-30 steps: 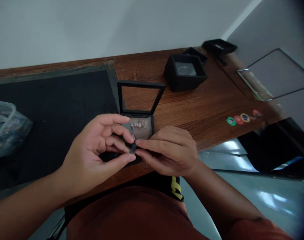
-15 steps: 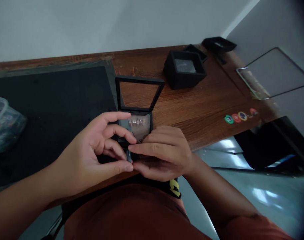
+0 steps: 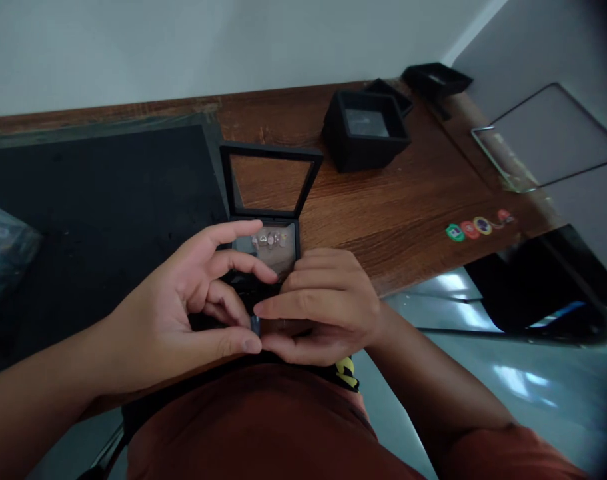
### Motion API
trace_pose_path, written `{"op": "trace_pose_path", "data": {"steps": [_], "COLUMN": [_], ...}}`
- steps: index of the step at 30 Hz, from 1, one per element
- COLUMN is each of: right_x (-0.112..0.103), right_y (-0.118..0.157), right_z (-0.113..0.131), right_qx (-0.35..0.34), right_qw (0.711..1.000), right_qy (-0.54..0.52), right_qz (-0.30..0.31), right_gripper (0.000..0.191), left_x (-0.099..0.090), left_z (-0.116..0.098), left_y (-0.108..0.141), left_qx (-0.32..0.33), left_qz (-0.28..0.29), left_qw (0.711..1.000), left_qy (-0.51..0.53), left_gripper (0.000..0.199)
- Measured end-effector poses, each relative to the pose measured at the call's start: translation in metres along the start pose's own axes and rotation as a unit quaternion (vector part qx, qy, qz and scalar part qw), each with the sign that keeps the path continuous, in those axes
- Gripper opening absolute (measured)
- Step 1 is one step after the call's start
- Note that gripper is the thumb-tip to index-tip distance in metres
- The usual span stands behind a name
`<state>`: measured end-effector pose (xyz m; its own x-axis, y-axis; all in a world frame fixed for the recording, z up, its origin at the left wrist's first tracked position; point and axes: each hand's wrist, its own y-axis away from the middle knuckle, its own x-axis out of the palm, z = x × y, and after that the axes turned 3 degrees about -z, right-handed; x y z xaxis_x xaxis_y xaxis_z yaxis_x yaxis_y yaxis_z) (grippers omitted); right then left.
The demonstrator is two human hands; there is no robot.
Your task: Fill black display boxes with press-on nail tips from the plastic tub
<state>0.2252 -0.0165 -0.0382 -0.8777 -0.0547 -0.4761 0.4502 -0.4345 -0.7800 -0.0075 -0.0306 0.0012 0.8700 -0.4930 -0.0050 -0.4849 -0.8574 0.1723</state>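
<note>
Working a small dark piece at our fingertips

Our left hand seems to pinch it, thumb against finger, nearer us than the open case; whether our right hand clamps it too, we cannot tell. We judge this a fine adjustment, calling next for steadiness. Beyond stand black boxes

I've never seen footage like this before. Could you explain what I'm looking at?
There's no machine here: a person works with two bare hands, left hand and right hand, filmed by a camera on their head looking forward and down. Their fingertips meet at a small dark piece, too hidden to identify or to tell which hand grips it. Just beyond is an open black case with small shiny pieces inside. On the wooden table are a dark mat, a clear container and black boxes.
</note>
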Motion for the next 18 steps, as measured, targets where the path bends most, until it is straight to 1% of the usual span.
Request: {"op": "trace_pose_path", "data": {"steps": [3,5,8,11,14,18], "right_x": [0.0008,0.0008,-0.0002,-0.001,-0.0014,-0.0055], "right_y": [-0.0003,-0.0003,-0.0012,-0.003,-0.004,-0.0043], "right_z": [-0.0004,-0.0005,0.0005,0.0027,0.0042,0.0038], "right_qx": [0.012,0.01,0.015,0.034,0.048,0.081], "right_qw": [1.0,1.0,1.0,0.999,0.999,0.995], "right_qy": [-0.01,-0.008,0.008,0.019,0.011,-0.003], "right_qz": [-0.001,-0.005,-0.01,-0.003,-0.011,-0.056], "right_gripper": [0.017,0.019,0.019,0.017,0.015,0.017], "left_x": [0.0002,-0.0002,-0.001,-0.0009,-0.0011,-0.0074], "left_z": [0.0014,0.003,0.0042,0.0032,0.0002,-0.0038], "left_y": [-0.0027,-0.0041,-0.0038,-0.0017,-0.0014,-0.0035], "left_qx": [0.004,0.013,0.025,0.021,0.017,0.053], "left_qz": [0.0,0.003,0.007,0.002,-0.016,-0.053], "left_qw": [1.0,0.999,1.0,1.0,0.999,0.996], "left_qy": [0.022,0.03,0.01,-0.008,-0.024,-0.05], "left_gripper": [0.087,0.084,0.076,0.071,0.067,0.046]}}
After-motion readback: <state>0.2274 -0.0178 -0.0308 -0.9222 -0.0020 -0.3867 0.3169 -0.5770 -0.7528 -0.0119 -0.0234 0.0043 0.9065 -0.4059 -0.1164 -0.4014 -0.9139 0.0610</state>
